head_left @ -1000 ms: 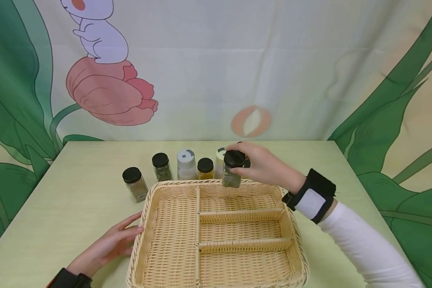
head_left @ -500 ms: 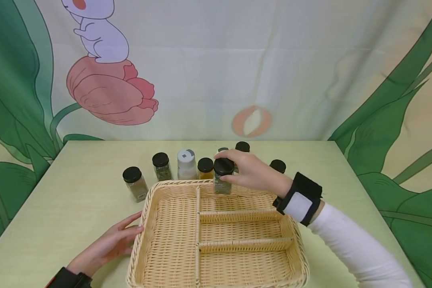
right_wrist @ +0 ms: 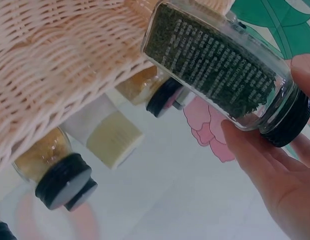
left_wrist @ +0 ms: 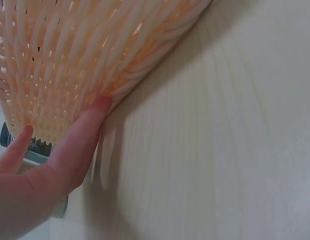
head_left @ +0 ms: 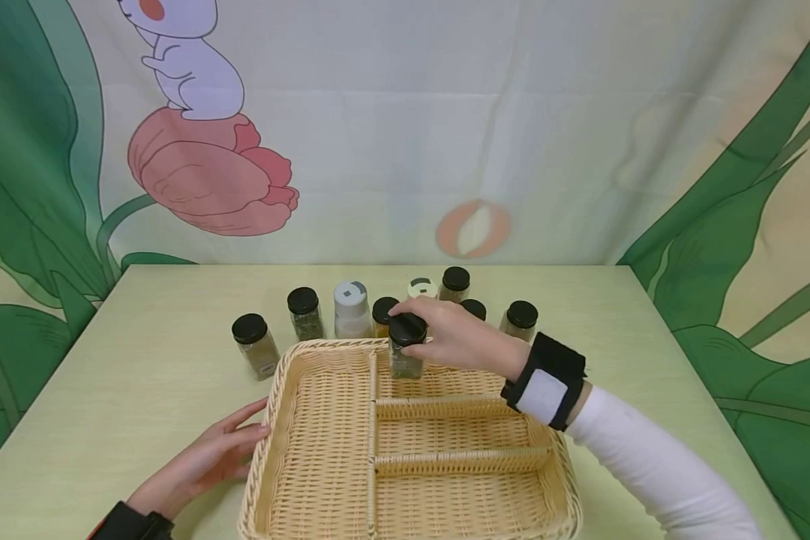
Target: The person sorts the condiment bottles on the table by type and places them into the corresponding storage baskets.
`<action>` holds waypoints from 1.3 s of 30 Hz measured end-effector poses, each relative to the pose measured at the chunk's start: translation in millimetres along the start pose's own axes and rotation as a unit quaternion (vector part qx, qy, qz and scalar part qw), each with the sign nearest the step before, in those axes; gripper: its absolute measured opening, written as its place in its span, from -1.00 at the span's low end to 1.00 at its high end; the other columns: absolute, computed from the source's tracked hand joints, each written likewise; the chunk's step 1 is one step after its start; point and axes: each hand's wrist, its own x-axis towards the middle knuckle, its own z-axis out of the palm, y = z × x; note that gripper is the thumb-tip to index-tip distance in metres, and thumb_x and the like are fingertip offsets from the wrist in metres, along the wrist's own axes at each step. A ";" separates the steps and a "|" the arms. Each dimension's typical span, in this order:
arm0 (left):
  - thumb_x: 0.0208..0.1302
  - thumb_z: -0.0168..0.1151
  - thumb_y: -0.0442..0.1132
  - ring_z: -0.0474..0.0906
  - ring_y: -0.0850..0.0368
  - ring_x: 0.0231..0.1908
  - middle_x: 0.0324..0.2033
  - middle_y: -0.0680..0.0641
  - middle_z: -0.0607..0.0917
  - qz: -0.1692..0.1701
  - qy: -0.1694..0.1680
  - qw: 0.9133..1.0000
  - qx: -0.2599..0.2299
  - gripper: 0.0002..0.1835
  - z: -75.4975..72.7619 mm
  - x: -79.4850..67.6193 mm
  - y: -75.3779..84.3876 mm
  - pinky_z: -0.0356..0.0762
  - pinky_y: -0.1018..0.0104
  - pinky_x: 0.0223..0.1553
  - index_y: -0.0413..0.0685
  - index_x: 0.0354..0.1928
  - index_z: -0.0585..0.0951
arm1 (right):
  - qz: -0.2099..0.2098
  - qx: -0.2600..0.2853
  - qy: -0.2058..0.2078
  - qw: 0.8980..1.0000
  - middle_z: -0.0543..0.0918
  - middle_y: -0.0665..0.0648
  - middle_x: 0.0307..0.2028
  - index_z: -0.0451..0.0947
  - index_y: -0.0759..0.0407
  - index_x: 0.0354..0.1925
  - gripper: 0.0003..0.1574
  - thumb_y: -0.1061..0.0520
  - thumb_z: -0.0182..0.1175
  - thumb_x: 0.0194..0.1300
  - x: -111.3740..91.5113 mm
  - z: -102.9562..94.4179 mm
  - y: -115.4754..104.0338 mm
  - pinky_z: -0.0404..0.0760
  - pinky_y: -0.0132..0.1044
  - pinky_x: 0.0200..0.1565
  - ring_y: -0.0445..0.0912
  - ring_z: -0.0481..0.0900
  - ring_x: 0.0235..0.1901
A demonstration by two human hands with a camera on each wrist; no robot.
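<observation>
Right hand: my right hand (head_left: 455, 334) grips a clear, square-sided glass jar of dark green dried herb (head_left: 406, 364), thumb and fingers pinching around its black lid end.
Held jar: over the far right compartment, far-left corner, beside the long divider (head_left: 373, 435). Lid up, about upright. Can't tell if its base touches the weave.
Left hand: my left hand (head_left: 219, 450) rests against the basket's outer left wall, fingers loosely extended, fingertips touching the weave.
Basket: shallow, rectangular, pale tan woven basket (head_left: 327, 450), near middle of the pale wood-grain table (head_left: 108, 390). One long compartment left, three on the right running far to near.
Left of basket's far-left corner: clear jar of grey-brown powder, black lid (head_left: 259, 354).
Behind far rim, left to right: black-lidded jar of green flakes (head_left: 307, 324), white bottle with white cap (head_left: 351, 315), black-lidded jar with yellow contents (head_left: 382, 309), cream-capped bottle (head_left: 422, 288), black-lidded jar with brownish contents (head_left: 455, 283), another black lid (head_left: 473, 308) mostly behind my hand, then a black-lidded jar at far right (head_left: 520, 318).
Wrists: black strap on each; white sleeve (head_left: 648, 457) on my right arm.
Backdrop: pale cloth (head_left: 378, 150), printed green leaves both sides, pink flower at left.
</observation>
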 end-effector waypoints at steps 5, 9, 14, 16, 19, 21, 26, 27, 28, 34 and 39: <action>0.28 -0.02 -0.13 0.42 0.10 -0.01 0.19 -0.24 0.26 0.000 0.003 1.000 0.001 -0.19 -0.2 0.2 -0.5 0.39 -0.03 -0.07 -0.12 0.36 -0.28 | 0.007 0.005 -0.009 1.000 0.47 0.14 -0.05 0.32 0.22 0.11 -0.40 0.17 0.23 0.09 1.9 8.6 1.7 0.47 -0.34 -0.15 -0.11 0.48 -0.11; 0.28 -0.01 -0.13 0.43 0.09 -0.02 0.18 -0.24 0.28 0.001 0.005 1.000 0.000 -0.19 0.3 0.2 -0.4 0.39 -0.04 -0.08 -0.13 0.36 -0.27 | 0.007 0.008 -0.018 1.000 0.48 0.14 -0.10 0.32 0.23 0.10 -0.41 0.18 0.24 0.08 3.8 14.4 1.8 0.48 -0.39 -0.23 -0.14 0.51 -0.19; 0.28 -0.01 -0.13 0.44 0.08 -0.03 0.18 -0.24 0.29 -0.003 0.003 1.000 -0.005 -0.19 0.7 0.3 0.0 0.40 -0.03 -0.08 -0.13 0.36 -0.27 | 0.010 0.001 -0.025 1.000 0.49 0.15 -0.09 0.32 0.23 0.09 -0.40 0.17 0.25 0.08 6.2 21.7 2.8 0.48 -0.38 -0.22 -0.11 0.52 -0.18; 0.27 0.00 -0.13 0.45 0.08 -0.04 0.15 -0.21 0.32 -0.004 0.001 1.000 -0.007 -0.18 0.8 0.2 0.0 0.40 -0.02 -0.08 -0.14 0.36 -0.27 | 0.014 0.003 -0.029 0.999 0.48 0.16 -0.08 0.32 0.24 0.09 -0.40 0.17 0.25 0.07 7.3 24.8 3.4 0.48 -0.36 -0.20 -0.09 0.50 -0.15; 0.27 0.00 -0.13 0.46 0.09 -0.05 0.12 -0.18 0.36 -0.003 0.004 1.000 -0.007 -0.18 1.0 -0.1 -0.1 0.41 -0.02 -0.09 -0.14 0.35 -0.27 | 0.017 0.008 -0.034 0.999 0.47 0.17 -0.07 0.32 0.24 0.09 -0.40 0.18 0.25 0.08 9.1 28.5 4.7 0.48 -0.35 -0.18 -0.07 0.49 -0.12; 0.27 0.01 -0.13 0.46 0.09 -0.05 0.13 -0.18 0.35 -0.005 0.007 1.000 -0.007 -0.18 1.1 -0.1 0.1 0.41 -0.02 -0.09 -0.14 0.36 -0.27 | 0.017 0.008 -0.035 0.999 0.46 0.18 -0.06 0.32 0.24 0.09 -0.40 0.18 0.25 0.08 10.0 30.3 5.6 0.48 -0.35 -0.18 -0.07 0.49 -0.11; 0.27 0.01 -0.12 0.45 0.09 -0.04 0.15 -0.21 0.32 -0.007 0.014 1.000 -0.005 -0.18 1.0 0.5 0.9 0.41 -0.02 -0.08 -0.14 0.36 -0.26 | 0.016 -0.003 -0.034 0.999 0.47 0.16 -0.06 0.33 0.23 0.08 -0.40 0.16 0.26 0.07 11.7 33.5 8.2 0.48 -0.34 -0.17 -0.08 0.48 -0.11; 0.27 0.01 -0.12 0.45 0.09 -0.05 0.15 -0.21 0.33 -0.007 0.014 1.000 -0.004 -0.18 0.9 0.6 1.1 0.41 -0.02 -0.09 -0.14 0.36 -0.26 | 0.015 -0.006 -0.035 0.999 0.48 0.16 -0.07 0.33 0.23 0.07 -0.41 0.15 0.26 0.06 12.0 34.2 8.7 0.48 -0.34 -0.18 -0.08 0.48 -0.11; 0.27 0.01 -0.12 0.45 0.09 -0.05 0.15 -0.20 0.33 -0.006 0.013 1.000 -0.005 -0.18 0.9 0.5 1.1 0.41 -0.02 -0.09 -0.14 0.36 -0.26 | 0.014 -0.008 -0.036 0.999 0.48 0.16 -0.07 0.33 0.22 0.07 -0.41 0.15 0.26 0.06 12.3 34.7 9.0 0.48 -0.34 -0.18 -0.08 0.48 -0.11; 0.27 0.00 -0.14 0.45 0.09 -0.05 0.10 -0.14 0.38 -0.003 0.008 1.000 -0.012 -0.18 0.7 -0.2 1.0 0.41 -0.03 -0.09 -0.14 0.35 -0.27 | 0.008 -0.011 -0.042 0.999 0.48 0.16 -0.07 0.34 0.21 0.07 -0.41 0.15 0.27 0.06 13.9 39.1 11.2 0.49 -0.34 -0.18 -0.06 0.49 -0.10; 0.28 -0.01 -0.15 0.45 0.08 -0.05 0.11 -0.17 0.38 0.007 -0.003 1.000 -0.013 -0.18 0.2 -0.4 1.2 0.40 -0.04 -0.09 -0.16 0.35 -0.30 | 0.014 -0.009 -0.043 0.999 0.48 0.16 -0.05 0.34 0.20 0.06 -0.42 0.15 0.27 0.06 14.8 42.2 13.5 0.49 -0.36 -0.19 -0.07 0.49 -0.10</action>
